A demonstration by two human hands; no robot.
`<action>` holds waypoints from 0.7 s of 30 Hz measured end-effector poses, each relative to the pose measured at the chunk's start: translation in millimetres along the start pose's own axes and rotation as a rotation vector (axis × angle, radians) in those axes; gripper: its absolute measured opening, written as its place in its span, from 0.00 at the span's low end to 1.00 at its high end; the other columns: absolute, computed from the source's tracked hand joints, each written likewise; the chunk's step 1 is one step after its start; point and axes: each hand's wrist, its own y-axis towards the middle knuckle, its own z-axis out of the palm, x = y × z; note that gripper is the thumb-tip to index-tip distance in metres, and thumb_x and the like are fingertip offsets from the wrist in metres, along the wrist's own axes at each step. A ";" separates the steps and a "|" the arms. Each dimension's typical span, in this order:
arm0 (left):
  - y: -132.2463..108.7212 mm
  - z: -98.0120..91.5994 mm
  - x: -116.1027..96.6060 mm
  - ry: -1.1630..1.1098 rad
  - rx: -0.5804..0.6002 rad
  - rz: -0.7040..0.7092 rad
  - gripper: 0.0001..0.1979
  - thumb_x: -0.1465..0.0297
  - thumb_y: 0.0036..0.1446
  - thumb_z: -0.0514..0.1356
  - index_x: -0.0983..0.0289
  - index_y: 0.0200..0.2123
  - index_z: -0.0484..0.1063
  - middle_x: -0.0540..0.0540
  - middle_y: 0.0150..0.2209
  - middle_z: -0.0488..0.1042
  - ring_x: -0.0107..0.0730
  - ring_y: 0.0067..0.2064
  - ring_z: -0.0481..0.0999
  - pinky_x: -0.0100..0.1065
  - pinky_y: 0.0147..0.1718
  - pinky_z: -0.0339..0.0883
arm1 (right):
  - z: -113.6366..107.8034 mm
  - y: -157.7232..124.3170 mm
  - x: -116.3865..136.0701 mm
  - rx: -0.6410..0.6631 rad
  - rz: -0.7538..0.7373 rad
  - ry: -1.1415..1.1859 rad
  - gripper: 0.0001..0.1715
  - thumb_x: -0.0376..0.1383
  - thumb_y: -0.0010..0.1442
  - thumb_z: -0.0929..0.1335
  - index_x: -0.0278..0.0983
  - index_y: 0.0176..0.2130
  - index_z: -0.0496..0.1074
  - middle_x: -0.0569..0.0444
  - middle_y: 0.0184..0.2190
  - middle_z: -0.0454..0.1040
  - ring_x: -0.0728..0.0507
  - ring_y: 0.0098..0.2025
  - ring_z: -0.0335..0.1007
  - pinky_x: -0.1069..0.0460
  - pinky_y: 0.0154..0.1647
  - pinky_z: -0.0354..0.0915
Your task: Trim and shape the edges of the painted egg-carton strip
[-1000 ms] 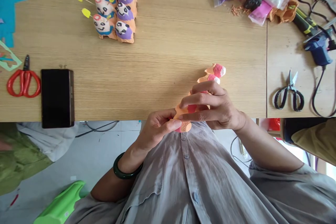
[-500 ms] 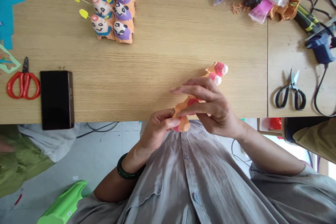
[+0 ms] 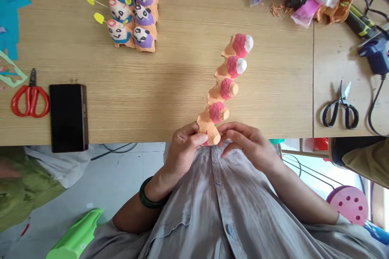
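Head view: left hand (image 3: 184,147) pinches the near end of the orange egg-carton strip (image 3: 219,89); right hand (image 3: 247,143) open, just beside it. Strip lies over the table (image 3: 188,68) near edge: four pink cups, two white-tipped, two tips bare. Painted panda cups (image 3: 144,16) toward far edge.

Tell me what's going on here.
A person grips an orange egg carton strip by its lower end in their left hand, at the edge of a wooden table. Their right hand is open, right beside that end. The strip has four bumps painted pink, and the top two have white tips. Painted egg carton pandas sit in a row farther up the table.
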 end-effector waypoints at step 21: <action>4.1 -3.1 6.3 -0.044 0.120 -0.076 0.17 0.56 0.54 0.66 0.62 0.24 0.71 0.51 0.24 0.66 0.31 0.28 0.63 0.36 0.27 0.62 | 12.5 14.0 -17.5 0.028 0.020 0.296 0.24 0.41 0.57 0.81 0.39 0.50 0.77 0.55 0.39 0.80 0.47 0.35 0.79 0.52 0.33 0.79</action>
